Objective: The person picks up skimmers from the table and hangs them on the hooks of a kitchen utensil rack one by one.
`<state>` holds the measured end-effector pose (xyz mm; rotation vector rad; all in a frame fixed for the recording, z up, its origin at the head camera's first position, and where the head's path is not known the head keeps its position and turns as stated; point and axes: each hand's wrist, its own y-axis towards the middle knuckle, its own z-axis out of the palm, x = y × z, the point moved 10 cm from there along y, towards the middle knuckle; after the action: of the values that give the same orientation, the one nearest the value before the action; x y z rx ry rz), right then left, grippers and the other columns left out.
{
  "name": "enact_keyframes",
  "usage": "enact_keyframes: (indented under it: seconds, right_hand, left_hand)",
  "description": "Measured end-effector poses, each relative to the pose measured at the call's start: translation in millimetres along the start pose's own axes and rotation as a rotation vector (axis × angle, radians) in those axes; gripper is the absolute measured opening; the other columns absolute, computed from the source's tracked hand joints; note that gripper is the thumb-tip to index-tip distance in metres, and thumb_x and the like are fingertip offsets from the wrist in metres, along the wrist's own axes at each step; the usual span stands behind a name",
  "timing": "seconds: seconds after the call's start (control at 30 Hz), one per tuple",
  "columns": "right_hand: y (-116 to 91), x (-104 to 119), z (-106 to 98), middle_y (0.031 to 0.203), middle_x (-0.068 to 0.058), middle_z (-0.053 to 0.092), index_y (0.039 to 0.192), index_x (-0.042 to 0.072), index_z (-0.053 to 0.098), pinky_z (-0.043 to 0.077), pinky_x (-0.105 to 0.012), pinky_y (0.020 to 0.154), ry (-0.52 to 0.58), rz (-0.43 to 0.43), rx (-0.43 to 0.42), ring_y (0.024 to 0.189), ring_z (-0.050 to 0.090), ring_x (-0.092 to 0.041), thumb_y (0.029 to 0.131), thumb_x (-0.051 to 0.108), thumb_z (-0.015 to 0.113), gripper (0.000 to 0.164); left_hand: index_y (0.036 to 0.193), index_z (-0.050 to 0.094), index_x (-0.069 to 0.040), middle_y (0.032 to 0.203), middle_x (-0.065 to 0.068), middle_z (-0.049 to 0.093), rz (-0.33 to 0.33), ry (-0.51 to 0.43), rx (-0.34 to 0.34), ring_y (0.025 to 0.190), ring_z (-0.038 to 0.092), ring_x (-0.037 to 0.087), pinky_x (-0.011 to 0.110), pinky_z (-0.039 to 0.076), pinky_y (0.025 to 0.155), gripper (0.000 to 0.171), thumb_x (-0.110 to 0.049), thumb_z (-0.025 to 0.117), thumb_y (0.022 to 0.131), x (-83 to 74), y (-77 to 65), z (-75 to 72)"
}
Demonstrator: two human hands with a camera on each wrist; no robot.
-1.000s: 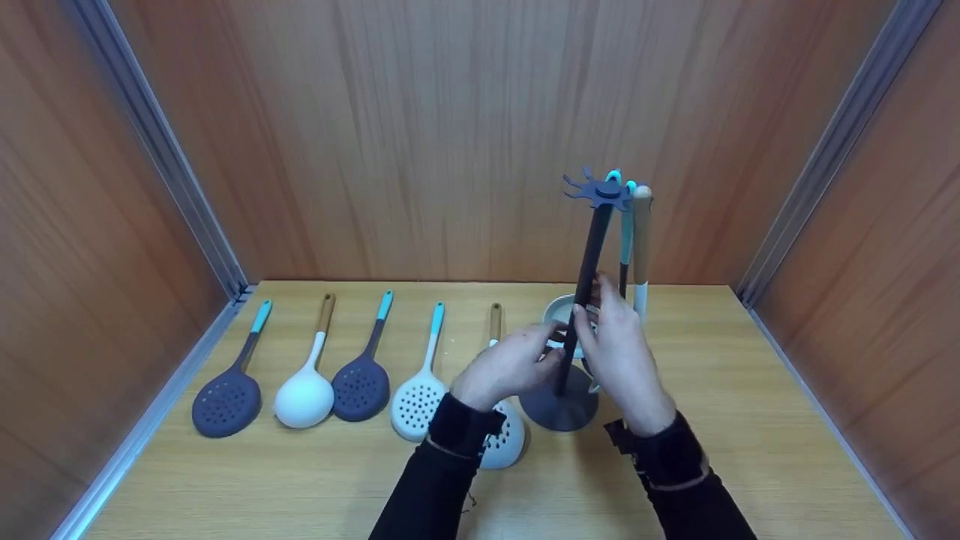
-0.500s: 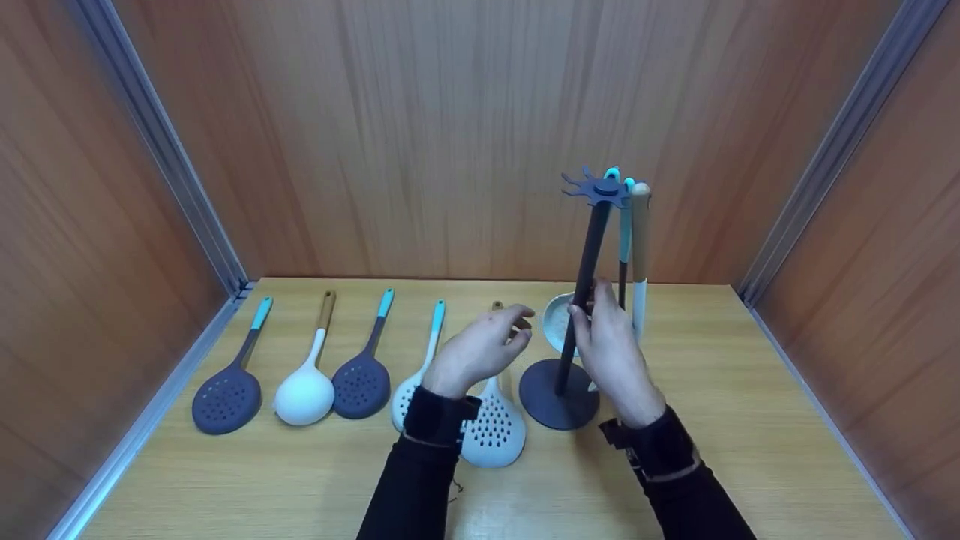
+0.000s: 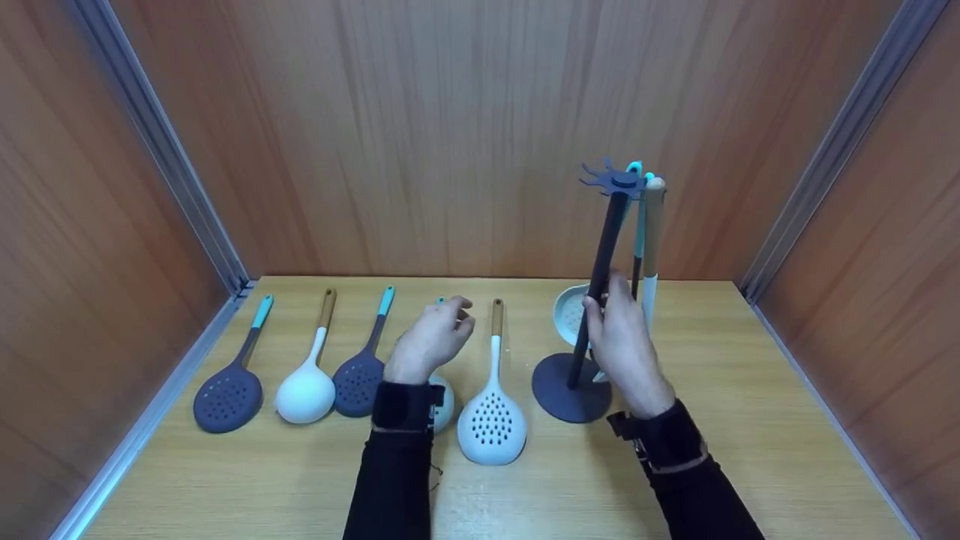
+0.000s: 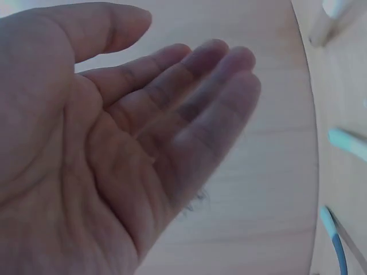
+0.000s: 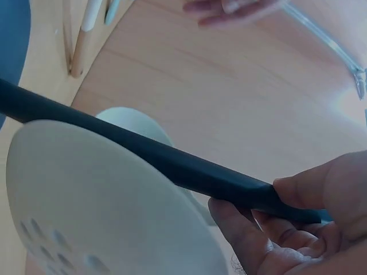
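Note:
My right hand [image 3: 626, 345] grips the dark pole of a utensil stand [image 3: 602, 255], thumb on one side and fingers on the other. Utensils hang from the stand's hooks, among them one with a wooden handle [image 3: 653, 225] and a white perforated skimmer [image 3: 568, 315] behind the pole. In the right wrist view a pale perforated head [image 5: 109, 195] hangs close beside the pole. My left hand [image 3: 431, 341] is in the air over a white skimmer [image 3: 444, 409], hiding most of it. Its fingers are relaxed and hold nothing, as the palm [image 4: 92, 149] shows in the left wrist view.
Right of the left hand lies a white slotted turner [image 3: 491, 427] with a wooden handle. Farther left are a dark skimmer [image 3: 358, 386], a white ladle [image 3: 305, 394] bowl down, and another dark skimmer [image 3: 228, 401]. Wooden panels [image 3: 465, 135] enclose the table [image 3: 570, 487].
My left hand has left the stand and moved left, over the lying utensils. The stand has shifted slightly right with my right hand still around its pole.

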<state>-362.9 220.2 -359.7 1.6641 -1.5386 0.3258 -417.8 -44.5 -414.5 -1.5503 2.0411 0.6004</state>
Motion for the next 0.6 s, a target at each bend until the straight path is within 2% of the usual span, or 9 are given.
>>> enact_keyframes:
  seconds: [0.17,0.3,0.4,0.5,0.6]
  right_hand:
    - [3.5,-7.6,-9.0,0.131,-0.029,0.067,0.153,-0.004,0.043,0.068,-0.058,0.086,0.000,0.003,-0.024,0.113,0.076,-0.043,0.118,0.010,0.054,0.039]
    - [4.6,-14.0,-10.1,0.137,-0.030,0.066,0.153,-0.003,0.042,0.068,-0.060,0.094,0.022,0.041,-0.003,0.122,0.075,-0.044,0.119,0.011,0.052,0.038]
    - [4.4,-16.1,-9.8,0.138,-0.030,0.066,0.153,-0.002,0.041,0.069,-0.059,0.094,0.021,0.060,0.012,0.121,0.076,-0.043,0.119,0.012,0.051,0.038]
    - [4.4,-15.9,-10.4,0.135,-0.029,0.067,0.154,-0.001,0.041,0.070,-0.056,0.089,0.007,0.064,0.014,0.115,0.077,-0.041,0.119,0.013,0.051,0.039]
    - [5.1,-15.3,-10.8,0.131,-0.028,0.067,0.155,-0.001,0.040,0.071,-0.052,0.084,-0.009,0.063,0.013,0.107,0.077,-0.039,0.119,0.014,0.052,0.040]
  left_hand:
    - [0.157,0.058,-0.003,0.151,0.021,0.069,-0.074,0.052,0.011,0.134,0.071,0.036,0.051,0.063,0.107,0.045,-0.026,0.054,0.118,24.7,1.6,-0.1]
    - [0.157,0.058,-0.001,0.157,0.023,0.065,-0.147,0.087,0.035,0.128,0.070,0.035,0.048,0.062,0.102,0.047,-0.027,0.055,0.118,43.4,2.6,3.1]
    - [0.158,0.058,-0.002,0.158,0.022,0.064,-0.200,0.099,0.052,0.124,0.069,0.033,0.047,0.061,0.100,0.048,-0.028,0.056,0.118,53.5,2.7,6.9]
    - [0.157,0.059,-0.003,0.158,0.022,0.063,-0.188,0.105,0.058,0.133,0.068,0.035,0.050,0.061,0.106,0.048,-0.030,0.057,0.117,50.8,4.3,12.4]
    - [0.156,0.059,-0.003,0.158,0.023,0.063,-0.130,0.094,0.082,0.140,0.066,0.037,0.053,0.060,0.111,0.047,-0.030,0.057,0.117,36.0,6.1,23.1]
